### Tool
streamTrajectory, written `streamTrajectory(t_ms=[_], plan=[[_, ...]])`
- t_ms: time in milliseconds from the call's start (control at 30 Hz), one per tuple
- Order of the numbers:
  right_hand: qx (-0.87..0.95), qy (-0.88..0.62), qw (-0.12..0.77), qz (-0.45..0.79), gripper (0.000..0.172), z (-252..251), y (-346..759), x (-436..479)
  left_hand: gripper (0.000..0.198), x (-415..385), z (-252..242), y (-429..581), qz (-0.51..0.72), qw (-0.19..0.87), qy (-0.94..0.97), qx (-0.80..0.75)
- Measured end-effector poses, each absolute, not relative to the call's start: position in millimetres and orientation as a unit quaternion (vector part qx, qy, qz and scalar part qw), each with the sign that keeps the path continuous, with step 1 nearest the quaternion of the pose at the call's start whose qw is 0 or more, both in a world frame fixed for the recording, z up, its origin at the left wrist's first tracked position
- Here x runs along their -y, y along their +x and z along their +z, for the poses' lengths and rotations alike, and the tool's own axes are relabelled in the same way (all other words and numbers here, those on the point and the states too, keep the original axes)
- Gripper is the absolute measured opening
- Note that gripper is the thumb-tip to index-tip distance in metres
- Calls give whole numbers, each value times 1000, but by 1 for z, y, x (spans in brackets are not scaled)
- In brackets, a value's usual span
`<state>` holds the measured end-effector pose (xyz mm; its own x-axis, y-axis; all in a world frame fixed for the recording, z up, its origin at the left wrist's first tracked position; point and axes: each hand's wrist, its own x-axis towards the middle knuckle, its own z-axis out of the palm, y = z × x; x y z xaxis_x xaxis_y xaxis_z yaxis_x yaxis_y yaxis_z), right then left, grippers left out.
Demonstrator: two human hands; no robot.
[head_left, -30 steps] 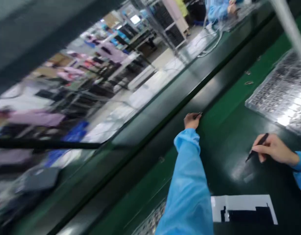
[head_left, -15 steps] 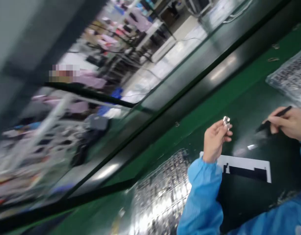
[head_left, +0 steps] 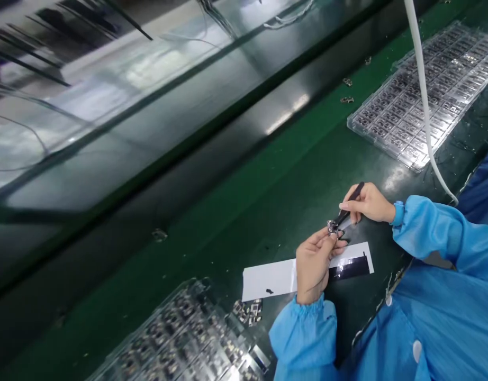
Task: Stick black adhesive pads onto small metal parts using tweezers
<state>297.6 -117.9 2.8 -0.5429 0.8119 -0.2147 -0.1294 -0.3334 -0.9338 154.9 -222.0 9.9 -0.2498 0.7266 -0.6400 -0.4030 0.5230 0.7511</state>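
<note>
Clear tray point(head_left: 176, 290), lower left: rows of small parts in pockets; a few loose parts point(head_left: 250, 311) just beside it on the green bench point(head_left: 228, 211).
White strip point(head_left: 268, 278): flat, partly under the left hand point(head_left: 313, 262).
Left hand: fingertips clamped on small metal part point(head_left: 332, 227), held above the strip.
Right hand point(head_left: 369, 203): fingers closed around black tweezers point(head_left: 349, 203), tips at the part.
Second clear tray point(head_left: 371, 135), upper right: filled rows.

Open green bench point(head_left: 236, 222) runs through the middle, free for a hand to cross. A clear parts tray point(head_left: 422, 90) fills the far right, with a white hose point(head_left: 424, 106) hanging across it. Another tray point(head_left: 180, 338) and what look like loose parts point(head_left: 250, 311) crowd the near left. A white sheet point(head_left: 268, 278) lies flat under the left hand point(head_left: 313, 264).
</note>
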Motion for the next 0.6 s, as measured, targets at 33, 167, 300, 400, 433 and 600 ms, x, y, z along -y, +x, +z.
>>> streamTrajectory(t_ms=[33,167,300,400,433,600], plan=[[483,-354,317,735,36,3,297,118,38,222,10,155,471,599,129,-634],[497,-350,302,734,36,3,298,118,38,223,10,155,472,604,133,-628],[511,-348,284,733,34,2,298,119,37,223,11,155,472,604,136,-627],[515,-346,276,734,36,2,298,119,35,222,12,156,473,603,133,-629],[515,-345,275,735,36,3,298,119,35,222,13,156,474,602,131,-629],[511,-341,276,739,37,3,297,120,36,222,13,156,477,603,128,-627]])
